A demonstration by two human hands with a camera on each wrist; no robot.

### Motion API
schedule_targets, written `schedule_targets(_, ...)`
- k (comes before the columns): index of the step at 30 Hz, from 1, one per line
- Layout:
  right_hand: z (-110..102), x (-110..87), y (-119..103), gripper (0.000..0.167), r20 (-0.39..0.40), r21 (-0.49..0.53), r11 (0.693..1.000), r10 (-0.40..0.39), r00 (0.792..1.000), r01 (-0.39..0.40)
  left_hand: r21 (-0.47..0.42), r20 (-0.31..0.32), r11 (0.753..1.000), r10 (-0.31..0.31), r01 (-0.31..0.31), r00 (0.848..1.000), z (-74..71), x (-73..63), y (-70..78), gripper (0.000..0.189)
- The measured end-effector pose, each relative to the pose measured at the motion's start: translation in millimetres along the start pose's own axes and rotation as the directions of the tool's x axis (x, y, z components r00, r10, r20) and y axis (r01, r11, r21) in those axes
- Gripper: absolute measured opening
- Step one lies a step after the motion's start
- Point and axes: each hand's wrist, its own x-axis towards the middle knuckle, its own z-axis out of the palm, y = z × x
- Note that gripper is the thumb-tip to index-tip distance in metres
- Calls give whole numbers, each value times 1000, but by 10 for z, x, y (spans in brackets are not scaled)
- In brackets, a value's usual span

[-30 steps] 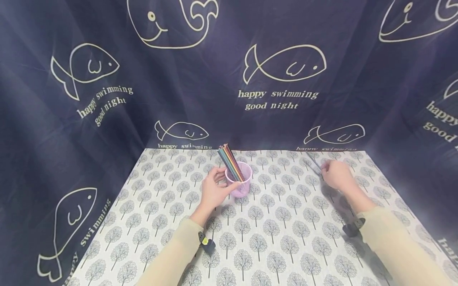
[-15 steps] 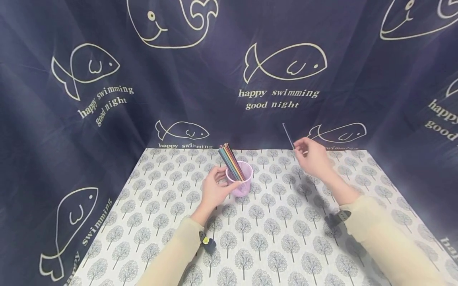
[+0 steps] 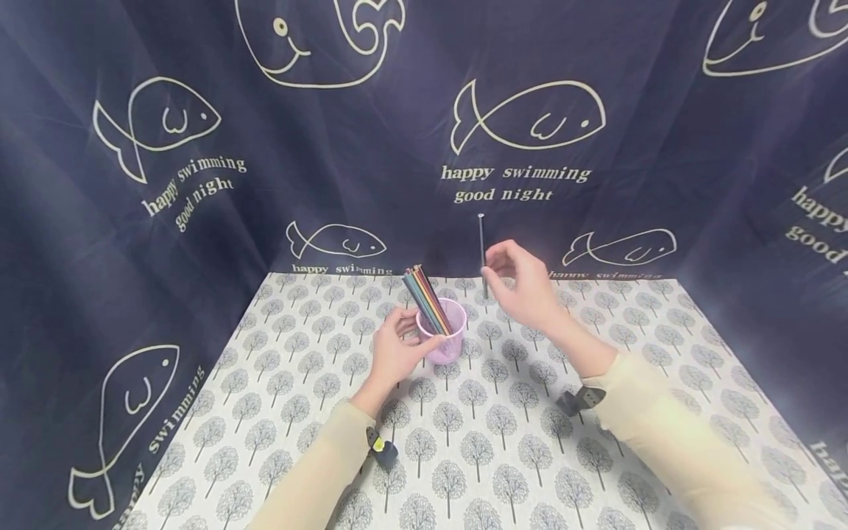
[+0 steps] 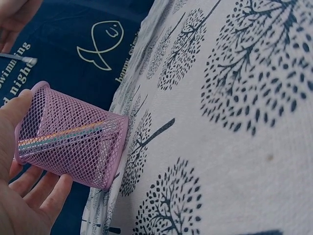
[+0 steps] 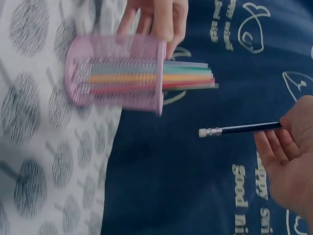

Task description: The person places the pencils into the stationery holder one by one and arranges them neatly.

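A pink mesh pencil cup [image 3: 445, 349] stands on the patterned cloth, with several colored pencils [image 3: 430, 300] leaning to the left inside it. My left hand [image 3: 396, 355] grips the cup near its rim, thumb on the near side and fingers around the left. In the right wrist view that left hand [image 5: 161, 19] shows behind the cup. To the right and above, my right hand [image 3: 523, 287] pinches a dark pencil [image 3: 482, 246] upright between thumb and fingers. The white eraser [image 5: 202, 132] is the end pointing toward the cloth, clear of the cup.
A cloth with tree prints [image 3: 503, 442] covers the table. Dark blue curtains [image 3: 411, 162] with fish drawings hang close behind the table and at both sides. Each wrist wears a small dark camera, such as the right wrist camera [image 3: 583, 400].
My right hand has lifted the pencil from the table's back right and carried it left toward the cup, turning it from slanted to upright. The left hand and cup have stayed in place.
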Motion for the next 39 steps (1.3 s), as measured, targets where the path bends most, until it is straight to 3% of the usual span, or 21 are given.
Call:
schedule_targets(8,347,40,-110,15,130,74,997,-22,991,12,-2,-6,1000,23,-23,1000,-3,-13,-5,62)
schedule_targets(16,568,40,-43,13,303,-84,996,61,951,-37,-6,-6,1000,23,-23,1000,-4,0,-3,62)
schedule_targets(24,693,39,16,13,432,-192,981,104,896,-22,13,-1,999,39,-39,999,-2,3,5,62)
schedule_targets(29,749,29,68,13,464,-217,976,116,878,-14,4,0,999,35,-35,999,2,-6,3,62)
schedule_targets(39,804,42,90,13,457,-250,968,143,878,-27,8,-11,998,55,-55,998,6,-8,-1,63)
